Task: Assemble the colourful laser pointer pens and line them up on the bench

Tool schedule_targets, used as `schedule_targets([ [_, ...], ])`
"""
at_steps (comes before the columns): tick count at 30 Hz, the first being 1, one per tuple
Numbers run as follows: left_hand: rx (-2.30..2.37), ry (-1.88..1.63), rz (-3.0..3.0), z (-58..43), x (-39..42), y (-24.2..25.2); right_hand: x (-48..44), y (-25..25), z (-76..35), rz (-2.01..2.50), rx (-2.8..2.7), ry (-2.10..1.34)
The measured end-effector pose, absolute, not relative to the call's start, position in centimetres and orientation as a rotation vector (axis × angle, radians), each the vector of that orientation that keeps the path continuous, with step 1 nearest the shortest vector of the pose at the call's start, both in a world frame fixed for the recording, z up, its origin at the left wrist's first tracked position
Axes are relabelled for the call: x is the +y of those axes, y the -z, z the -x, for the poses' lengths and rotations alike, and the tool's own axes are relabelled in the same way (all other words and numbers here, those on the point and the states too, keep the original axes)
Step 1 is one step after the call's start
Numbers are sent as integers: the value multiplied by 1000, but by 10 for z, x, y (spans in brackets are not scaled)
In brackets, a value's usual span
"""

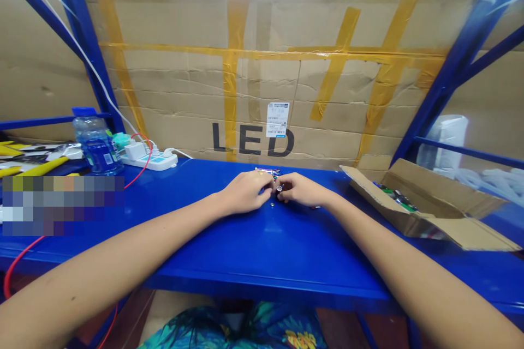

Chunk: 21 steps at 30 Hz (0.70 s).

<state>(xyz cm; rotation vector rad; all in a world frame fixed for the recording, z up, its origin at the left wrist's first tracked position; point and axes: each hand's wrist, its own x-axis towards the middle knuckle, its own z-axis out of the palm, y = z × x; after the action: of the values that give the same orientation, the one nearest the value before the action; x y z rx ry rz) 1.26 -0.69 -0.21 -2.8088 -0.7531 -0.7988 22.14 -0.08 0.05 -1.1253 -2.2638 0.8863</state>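
Your bare forearms stretch forward and converge, your left hand and right hand close together, fingers curled inward.

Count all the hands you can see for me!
2: the left hand at the blue table, and the right hand beside it, holding a small round-ended part.

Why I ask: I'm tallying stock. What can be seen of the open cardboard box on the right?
The open cardboard box is brown and low-walled, with flaps splayed outward; one spreads toward the near right. It sits at an angle on the blue tabletop. Small green and dark items lie inside at its left, too small to identify. The right hand does not touch it.
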Motion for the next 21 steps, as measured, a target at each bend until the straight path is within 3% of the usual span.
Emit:
schedule_targets([
  [10, -549, 323, 2779, -18, -5, 14, -4, -4, -220, 1229, -2390, -598],
  [17, -665, 625, 2770, -13, -2, 10, -4, -4, -222, 1217, -2349, -648],
  [21, -723, 850, 2740, -15, -7, 9, -4, -3, -220, 1094, -2291, -888],
])
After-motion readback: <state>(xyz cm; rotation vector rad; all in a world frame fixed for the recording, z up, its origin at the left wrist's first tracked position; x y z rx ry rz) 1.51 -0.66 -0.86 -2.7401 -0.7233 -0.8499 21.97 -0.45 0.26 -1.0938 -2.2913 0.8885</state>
